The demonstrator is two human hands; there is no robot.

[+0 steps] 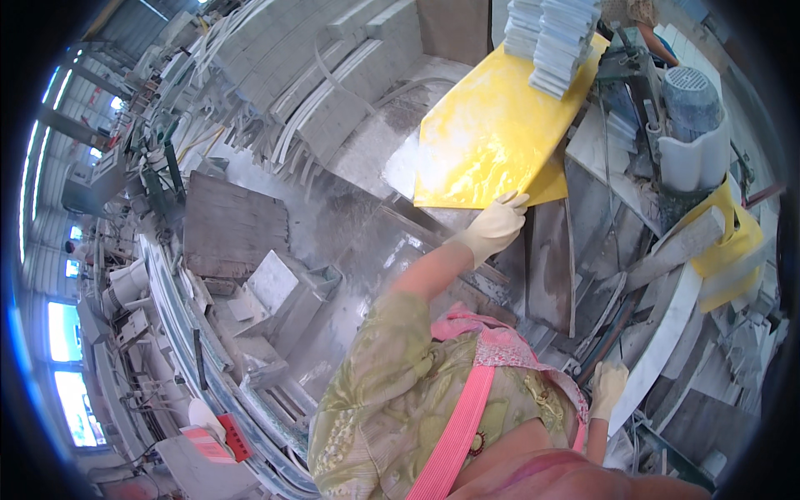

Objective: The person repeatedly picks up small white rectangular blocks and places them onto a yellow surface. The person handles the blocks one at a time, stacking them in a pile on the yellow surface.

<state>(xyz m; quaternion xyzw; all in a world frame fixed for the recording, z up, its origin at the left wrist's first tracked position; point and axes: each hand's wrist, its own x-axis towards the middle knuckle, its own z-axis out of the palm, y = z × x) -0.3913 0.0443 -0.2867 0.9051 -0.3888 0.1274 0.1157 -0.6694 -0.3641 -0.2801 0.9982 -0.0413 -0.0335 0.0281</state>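
Observation:
My left hand (497,227), in a pale cream glove, reaches forward with its fingers closed at the near edge of a glossy wet yellow sheet (479,137). The sheet lies sloping away from me, and a lower flap of it shows to the right of my fingers. On its far end stand stacks of thin grey-white slabs (554,50). My right hand (610,387), gloved alike, is low on the right, beside a long curved-looking white slab (658,346). Its fingers are too small and unclear to tell whether they grip anything.
Large stacks of grey slabs (333,125) rise at the back left. A brown board (233,225) lies left, a dark upright board (550,267) below the sheet. On the right stand a white container (692,158) with a blue-grey motor and a yellow cloth (733,242). Another person's arm (654,37) shows at top right.

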